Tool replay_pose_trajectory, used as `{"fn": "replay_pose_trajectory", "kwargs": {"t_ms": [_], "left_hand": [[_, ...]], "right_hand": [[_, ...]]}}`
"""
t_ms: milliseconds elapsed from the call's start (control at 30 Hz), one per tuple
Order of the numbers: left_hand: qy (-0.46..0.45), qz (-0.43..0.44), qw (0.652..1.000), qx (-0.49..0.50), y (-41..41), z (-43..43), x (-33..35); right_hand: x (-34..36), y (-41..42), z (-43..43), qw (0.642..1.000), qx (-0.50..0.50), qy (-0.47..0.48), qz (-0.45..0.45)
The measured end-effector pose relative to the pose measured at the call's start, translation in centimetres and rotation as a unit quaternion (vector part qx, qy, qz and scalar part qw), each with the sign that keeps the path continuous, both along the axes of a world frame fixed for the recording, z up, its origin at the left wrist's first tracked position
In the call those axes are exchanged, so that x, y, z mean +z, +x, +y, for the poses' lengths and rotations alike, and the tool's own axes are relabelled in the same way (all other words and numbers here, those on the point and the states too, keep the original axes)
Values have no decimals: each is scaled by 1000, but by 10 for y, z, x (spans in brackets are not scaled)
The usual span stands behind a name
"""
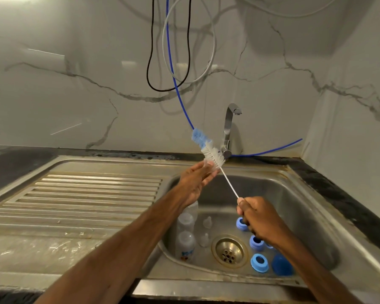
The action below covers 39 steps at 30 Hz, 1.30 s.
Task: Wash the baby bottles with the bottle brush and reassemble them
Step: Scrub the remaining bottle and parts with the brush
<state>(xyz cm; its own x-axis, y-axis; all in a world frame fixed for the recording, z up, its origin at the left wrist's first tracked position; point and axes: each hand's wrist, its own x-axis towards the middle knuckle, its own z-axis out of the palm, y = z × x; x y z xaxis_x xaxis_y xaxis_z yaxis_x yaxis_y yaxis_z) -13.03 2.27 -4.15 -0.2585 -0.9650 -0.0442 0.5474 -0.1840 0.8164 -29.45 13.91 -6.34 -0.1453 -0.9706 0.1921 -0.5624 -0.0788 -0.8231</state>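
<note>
**Over the sink, a brush between two hands**

Two hands hold a bottle brush (208,152) above the sink (305,207), the left hand (194,183) at the bristle end, the right hand (258,217) at the handle end nearer the camera. In the basin, bottles (185,235) lie left of the drain (229,251), rings (259,262) to its right. The tap (228,128) stands behind; the draining board (86,194) lies to the left.

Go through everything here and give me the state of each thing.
Bottle brush: held over the sink.
Right hand: shut on its handle.
Left hand: touching the bristles.
Tap: no water running.
Bottles: uncapped, in the sink.
Blue collars: off, near the drain.
</note>
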Motion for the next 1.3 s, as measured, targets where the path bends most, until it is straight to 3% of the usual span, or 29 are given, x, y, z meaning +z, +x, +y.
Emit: {"fn": "replay_pose_trajectory", "kwargs": {"t_ms": [133,333,533,700,900,1100,1233,1300], "left_hand": [[14,-14,999,28,4,-3,-1],[-69,-81,987,-118,-12,12,4],[-95,-94,991,-14,11,-8,1],[-168,-224,954,-111,1,1,-5],[-163,-257,952,-30,13,-9,-1],[-163,-248,941,-160,-5,10,-2],[-188,-295,933,-83,-10,3,-8],[-142,-269,952,-34,-2,-4,-11]], "right_hand": [[-1,2,2,999,10,24,-37],[7,0,3,998,-24,11,-51],[6,-2,6,999,1,19,-31],[9,-3,4,999,-11,8,-30],[6,-5,6,1000,2,-3,24],[5,-7,0,999,-32,-22,18],[4,-13,-4,998,-50,-41,26],[2,-14,-4,998,-47,-44,18]]}}
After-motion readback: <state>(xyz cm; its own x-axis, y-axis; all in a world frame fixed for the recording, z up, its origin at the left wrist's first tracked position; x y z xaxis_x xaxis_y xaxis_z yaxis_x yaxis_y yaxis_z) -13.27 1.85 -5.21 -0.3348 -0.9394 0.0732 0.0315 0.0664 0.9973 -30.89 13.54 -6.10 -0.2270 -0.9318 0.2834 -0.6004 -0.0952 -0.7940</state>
